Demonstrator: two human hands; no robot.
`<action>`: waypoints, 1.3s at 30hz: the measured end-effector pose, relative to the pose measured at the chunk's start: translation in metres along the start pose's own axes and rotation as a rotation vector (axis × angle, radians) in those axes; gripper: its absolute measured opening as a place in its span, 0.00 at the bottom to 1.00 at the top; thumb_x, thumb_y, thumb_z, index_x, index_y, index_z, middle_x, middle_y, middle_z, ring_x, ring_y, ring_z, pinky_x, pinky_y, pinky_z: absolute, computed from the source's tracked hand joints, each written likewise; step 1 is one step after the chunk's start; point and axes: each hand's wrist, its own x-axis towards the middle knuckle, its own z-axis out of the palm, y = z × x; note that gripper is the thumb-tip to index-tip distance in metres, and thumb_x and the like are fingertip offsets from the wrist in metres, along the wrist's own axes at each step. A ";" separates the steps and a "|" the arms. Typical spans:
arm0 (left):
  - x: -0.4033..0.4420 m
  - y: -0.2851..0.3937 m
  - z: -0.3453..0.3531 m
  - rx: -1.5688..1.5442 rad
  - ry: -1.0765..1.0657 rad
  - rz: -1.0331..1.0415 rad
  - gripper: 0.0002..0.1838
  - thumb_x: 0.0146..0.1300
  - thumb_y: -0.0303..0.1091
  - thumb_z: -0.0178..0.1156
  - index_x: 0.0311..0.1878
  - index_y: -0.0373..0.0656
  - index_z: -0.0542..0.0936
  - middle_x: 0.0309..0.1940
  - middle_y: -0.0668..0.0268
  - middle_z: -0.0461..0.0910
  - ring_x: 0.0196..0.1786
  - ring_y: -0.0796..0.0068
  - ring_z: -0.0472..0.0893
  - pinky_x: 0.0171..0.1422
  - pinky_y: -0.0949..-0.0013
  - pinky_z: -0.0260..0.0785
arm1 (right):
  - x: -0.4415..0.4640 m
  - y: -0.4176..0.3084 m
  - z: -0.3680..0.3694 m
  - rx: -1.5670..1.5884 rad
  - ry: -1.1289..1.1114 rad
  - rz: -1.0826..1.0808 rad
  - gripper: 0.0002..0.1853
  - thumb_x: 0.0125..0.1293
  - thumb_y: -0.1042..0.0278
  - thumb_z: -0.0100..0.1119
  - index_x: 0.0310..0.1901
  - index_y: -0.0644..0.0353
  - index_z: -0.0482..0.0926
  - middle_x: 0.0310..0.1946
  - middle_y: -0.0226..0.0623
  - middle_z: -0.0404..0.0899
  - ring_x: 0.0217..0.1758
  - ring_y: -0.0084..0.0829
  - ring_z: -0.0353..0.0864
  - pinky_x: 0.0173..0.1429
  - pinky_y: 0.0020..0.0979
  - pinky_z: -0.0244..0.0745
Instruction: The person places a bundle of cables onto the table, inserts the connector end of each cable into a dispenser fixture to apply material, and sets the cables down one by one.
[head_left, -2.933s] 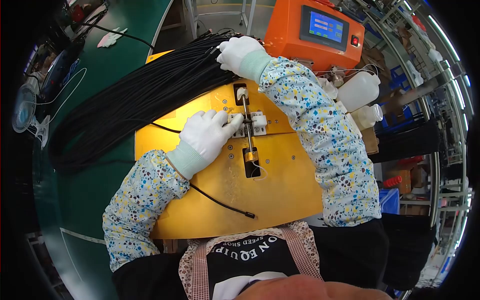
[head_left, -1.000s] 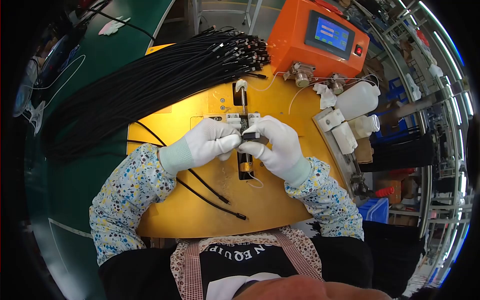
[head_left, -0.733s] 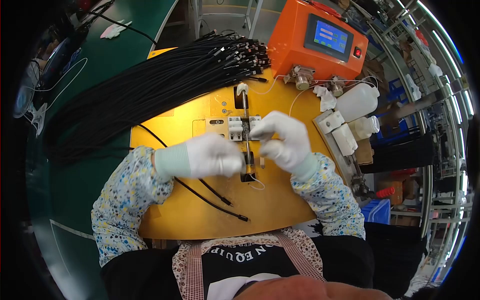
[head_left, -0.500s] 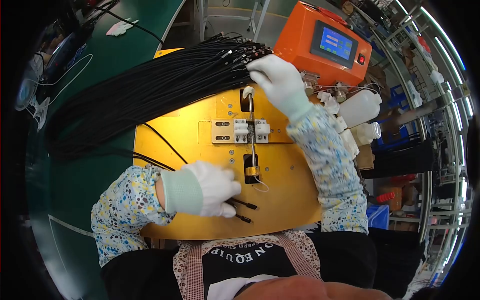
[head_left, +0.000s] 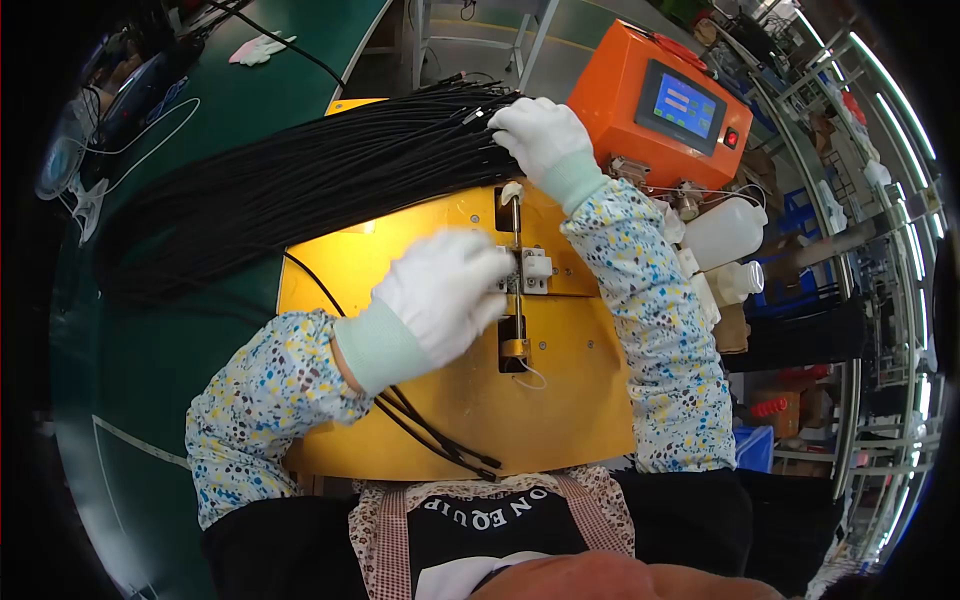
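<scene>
A thick bundle of black cables (head_left: 330, 165) lies across the upper left, its connector ends gathered at the right. My right hand (head_left: 545, 140), in a white glove, has its fingers curled on those ends. My left hand (head_left: 440, 295), also gloved, is over the middle of the gold work plate (head_left: 570, 400), blurred by motion, and partly covers the white clamp blocks (head_left: 537, 265). Whether its fingers hold anything does not show. Metal rods (head_left: 517, 315) run above and below the blocks. Loose black cables (head_left: 440, 440) pass under my left wrist, their ends near the plate's front edge.
An orange control box (head_left: 610, 95) with a lit touchscreen stands beyond my right hand. White plastic bottles (head_left: 725, 235) are beside my right sleeve. The green table (head_left: 150, 390) extends on the left, with a glove (head_left: 262, 48) at its far end. Shelving lines the right side.
My left hand has moved up and away from the loose cable ends to the clamp blocks. Those ends now lie nearer the front edge. My right hand's fingers have curled on the bundle's ends.
</scene>
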 end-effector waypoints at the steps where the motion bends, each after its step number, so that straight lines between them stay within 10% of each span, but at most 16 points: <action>1: 0.006 -0.003 0.001 0.092 0.198 0.011 0.24 0.53 0.33 0.66 0.55 0.44 0.76 0.49 0.58 0.77 0.54 0.54 0.76 0.57 0.58 0.71 | -0.003 -0.003 -0.005 0.019 0.022 0.004 0.07 0.62 0.63 0.62 0.39 0.52 0.82 0.35 0.33 0.79 0.42 0.38 0.79 0.49 0.38 0.76; 5: 0.013 -0.026 0.010 -0.006 0.387 -0.033 0.26 0.53 0.26 0.66 0.58 0.43 0.76 0.49 0.58 0.77 0.54 0.53 0.76 0.58 0.60 0.70 | -0.047 -0.039 -0.044 0.583 0.006 0.005 0.06 0.61 0.65 0.62 0.36 0.57 0.81 0.30 0.38 0.78 0.37 0.41 0.80 0.42 0.38 0.76; 7: 0.008 -0.028 0.013 -0.232 0.134 -0.182 0.21 0.53 0.25 0.65 0.53 0.44 0.79 0.44 0.60 0.79 0.49 0.56 0.78 0.54 0.60 0.72 | -0.073 -0.056 -0.057 0.695 -0.098 0.102 0.07 0.59 0.63 0.65 0.33 0.57 0.80 0.28 0.38 0.78 0.37 0.40 0.80 0.41 0.37 0.75; 24: 0.004 -0.043 0.041 0.156 -0.005 0.198 0.23 0.55 0.25 0.56 0.55 0.52 0.80 0.30 0.69 0.74 0.36 0.67 0.76 0.43 0.64 0.68 | -0.112 -0.040 -0.055 0.598 0.059 0.508 0.06 0.60 0.65 0.63 0.30 0.55 0.83 0.27 0.34 0.79 0.33 0.37 0.78 0.39 0.37 0.72; 29: 0.005 -0.038 0.037 0.232 -0.068 0.192 0.24 0.55 0.26 0.56 0.57 0.53 0.78 0.30 0.69 0.74 0.37 0.68 0.76 0.43 0.65 0.68 | -0.058 -0.021 -0.045 0.194 0.196 0.093 0.09 0.61 0.58 0.62 0.30 0.51 0.84 0.28 0.32 0.80 0.37 0.35 0.80 0.42 0.37 0.72; 39: 0.004 -0.040 0.040 0.235 -0.035 0.206 0.23 0.54 0.26 0.58 0.56 0.53 0.79 0.30 0.71 0.74 0.37 0.69 0.76 0.43 0.65 0.68 | 0.034 -0.057 -0.013 -0.372 -0.781 -0.044 0.10 0.61 0.62 0.61 0.39 0.55 0.86 0.39 0.37 0.86 0.46 0.34 0.85 0.49 0.35 0.75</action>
